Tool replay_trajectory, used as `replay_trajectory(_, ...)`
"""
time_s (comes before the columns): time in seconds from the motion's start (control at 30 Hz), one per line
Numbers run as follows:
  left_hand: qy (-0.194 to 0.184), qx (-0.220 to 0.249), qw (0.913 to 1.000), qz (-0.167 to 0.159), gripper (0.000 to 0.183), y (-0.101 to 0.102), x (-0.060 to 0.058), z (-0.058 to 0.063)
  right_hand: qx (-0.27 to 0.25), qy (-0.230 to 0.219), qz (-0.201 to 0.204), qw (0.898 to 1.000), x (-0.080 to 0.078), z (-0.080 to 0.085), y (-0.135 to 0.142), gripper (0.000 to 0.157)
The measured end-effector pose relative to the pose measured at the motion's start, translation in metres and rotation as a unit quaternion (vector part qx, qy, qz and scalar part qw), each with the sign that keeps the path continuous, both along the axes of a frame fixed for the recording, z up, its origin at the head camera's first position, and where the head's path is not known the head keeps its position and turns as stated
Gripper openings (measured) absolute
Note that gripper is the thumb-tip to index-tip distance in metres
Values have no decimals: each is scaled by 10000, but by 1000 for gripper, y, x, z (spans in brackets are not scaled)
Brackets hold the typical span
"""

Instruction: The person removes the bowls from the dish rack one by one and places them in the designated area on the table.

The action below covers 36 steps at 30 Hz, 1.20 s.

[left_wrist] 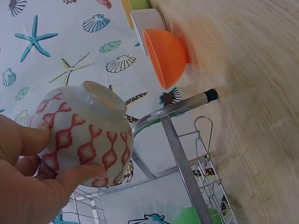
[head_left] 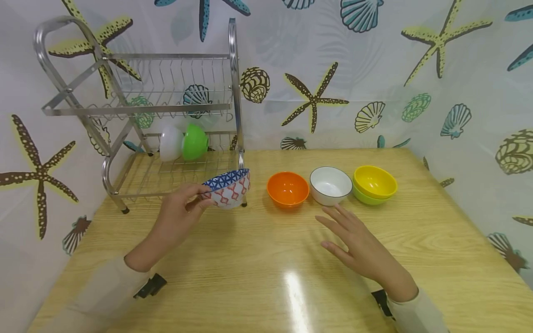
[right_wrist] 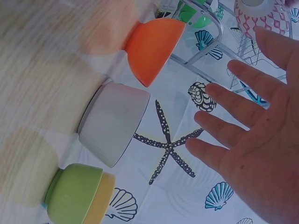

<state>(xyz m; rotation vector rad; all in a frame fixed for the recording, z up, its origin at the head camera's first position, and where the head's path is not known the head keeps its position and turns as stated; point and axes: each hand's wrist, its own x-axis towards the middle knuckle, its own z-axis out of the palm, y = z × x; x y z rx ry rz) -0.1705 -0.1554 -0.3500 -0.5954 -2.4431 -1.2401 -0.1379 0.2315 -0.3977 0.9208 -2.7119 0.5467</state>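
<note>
The right grip (head_left: 362,247) is wide, its fingers spread near the white bowl (head_left: 331,185). The left grip (head_left: 176,217) is narrow, thumb and fingers pinching the patterned bowl (head_left: 229,193), raised above the worktop (head_left: 250,277). Beyond, the orange bowl (head_left: 287,190), white bowl and yellow bowl (head_left: 374,182), nested in a lime bowl (head_left: 369,200), form a row, with room before the worktop's right edge. Leftward, the dish rack (head_left: 236,92) carries a green bowl (head_left: 194,143).

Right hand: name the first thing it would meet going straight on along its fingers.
Probably the orange bowl, though the right hand could brush the white bowl beside it; the hand's height is unclear.
</note>
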Motion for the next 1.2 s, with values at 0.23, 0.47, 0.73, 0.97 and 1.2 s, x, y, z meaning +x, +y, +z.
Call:
replay_trajectory(0.23,1386,-690,9871,-408,18,13,6,0,-21,-73,6,10000,0,2,-1,52)
replay_trajectory(0.47,1965,-864,9675,-1335,27,27,13,-2,-74,44,53,9999,1,4,-3,55)
replay_trajectory(0.73,2367,-754,9476,-2011,19,44,15,-8,-154,184,99,9997,2,6,-3,59)
replay_trajectory(0.97,2694,-838,9309,-2321,11,56,15,-13,-226,272,247,9991,4,11,-7,64)
replay_trajectory(1.2,2893,-1086,9175,-2505,19,63,15,-17,-668,648,743,9929,10,16,-17,57)
